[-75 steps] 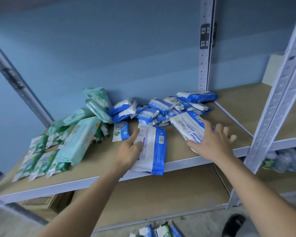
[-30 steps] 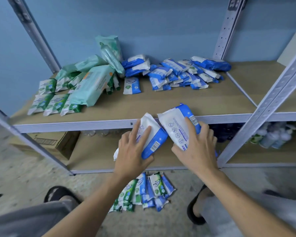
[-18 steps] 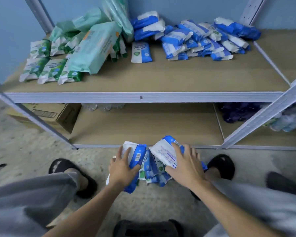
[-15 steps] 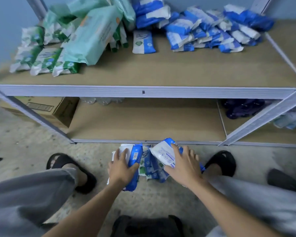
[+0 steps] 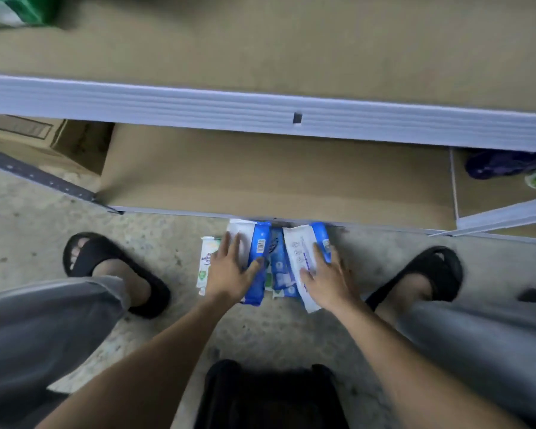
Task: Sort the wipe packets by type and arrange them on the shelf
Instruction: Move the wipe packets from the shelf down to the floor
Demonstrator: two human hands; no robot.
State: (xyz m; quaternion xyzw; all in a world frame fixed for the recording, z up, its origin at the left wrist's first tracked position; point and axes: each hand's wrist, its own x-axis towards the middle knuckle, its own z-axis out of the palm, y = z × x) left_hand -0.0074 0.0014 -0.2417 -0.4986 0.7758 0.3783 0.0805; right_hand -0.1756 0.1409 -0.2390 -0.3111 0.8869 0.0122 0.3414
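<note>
"Wipe packets (image 5: 278, 267), the small blue plastic ones: where are they?"

"On the grey concrete floor (image 5: 174, 243), in a heap just in front of the lower brown shelf board (image 5: 260, 174), between two black sandals (image 5: 106, 258). A small white-and-green packet (image 5: 205, 264) lies at the heap's left edge."

"And the hands?"

"Each lies on a larger white plastic packet with a blue side. The left hand (image 5: 229, 274) rests on the left large packet (image 5: 245, 239), fingers straight across its white face and thumb against the blue edge, with nothing curled round it. The right hand (image 5: 328, 280) rests on the right large packet (image 5: 300, 246), fingers spread flat, not gripping. Both large packets sit on top of the heap."

"What else shows?"

"The upper brown shelf board (image 5: 291, 41) and its white metal rail (image 5: 260, 103) fill the top. A blurred green packet (image 5: 28, 7) shows at the top left corner. A cardboard box (image 5: 44, 134) stands left of the lower board."
</note>
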